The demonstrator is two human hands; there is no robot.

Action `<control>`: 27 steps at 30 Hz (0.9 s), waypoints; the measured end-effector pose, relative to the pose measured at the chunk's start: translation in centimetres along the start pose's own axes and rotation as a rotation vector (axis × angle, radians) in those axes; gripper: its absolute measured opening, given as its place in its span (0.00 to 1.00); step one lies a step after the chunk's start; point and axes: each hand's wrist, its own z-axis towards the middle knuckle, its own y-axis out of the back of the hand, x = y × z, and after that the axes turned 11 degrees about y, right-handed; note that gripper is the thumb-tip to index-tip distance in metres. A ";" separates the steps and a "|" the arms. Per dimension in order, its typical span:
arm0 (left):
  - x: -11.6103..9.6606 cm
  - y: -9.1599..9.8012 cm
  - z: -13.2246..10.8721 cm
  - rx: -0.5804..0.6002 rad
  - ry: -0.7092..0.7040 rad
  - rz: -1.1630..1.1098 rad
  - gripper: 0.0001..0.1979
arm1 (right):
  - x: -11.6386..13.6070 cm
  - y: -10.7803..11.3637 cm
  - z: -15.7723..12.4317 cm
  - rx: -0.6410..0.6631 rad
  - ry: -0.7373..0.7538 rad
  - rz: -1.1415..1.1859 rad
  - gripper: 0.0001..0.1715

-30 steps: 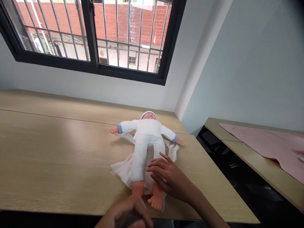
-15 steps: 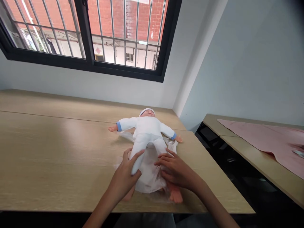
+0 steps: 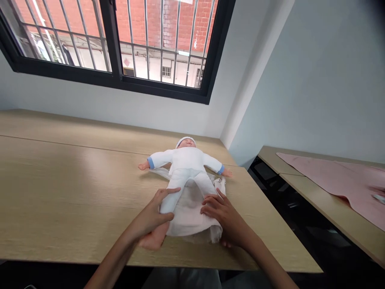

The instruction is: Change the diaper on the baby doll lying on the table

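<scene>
Doll [image 3: 186, 164] lies near the front edge of the desk [image 3: 75, 192], wide room on its left. Left hand [image 3: 150, 220] grips its leg [image 3: 170, 198]; right hand [image 3: 224, 216] rests flat on cloth [image 3: 189, 218].

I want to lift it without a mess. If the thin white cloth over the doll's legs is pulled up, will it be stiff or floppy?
Probably floppy: the white cloth drapes and wrinkles over the legs of the baby doll. It looks thin, almost see-through, so likely light. It may slide easily on the smooth wooden table.
</scene>
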 end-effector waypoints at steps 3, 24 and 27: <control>0.5 0.1 0.3 -0.020 -0.048 0.036 0.33 | -0.9 -0.8 -0.4 -0.125 -0.026 0.133 0.17; -3.5 1.5 6.7 -0.082 -0.244 0.125 0.13 | -4.3 -0.1 3.2 -0.770 -0.470 0.688 0.21; -4.1 3.1 9.0 0.026 -0.068 0.031 0.09 | -6.2 0.5 6.3 -0.824 -0.413 0.663 0.22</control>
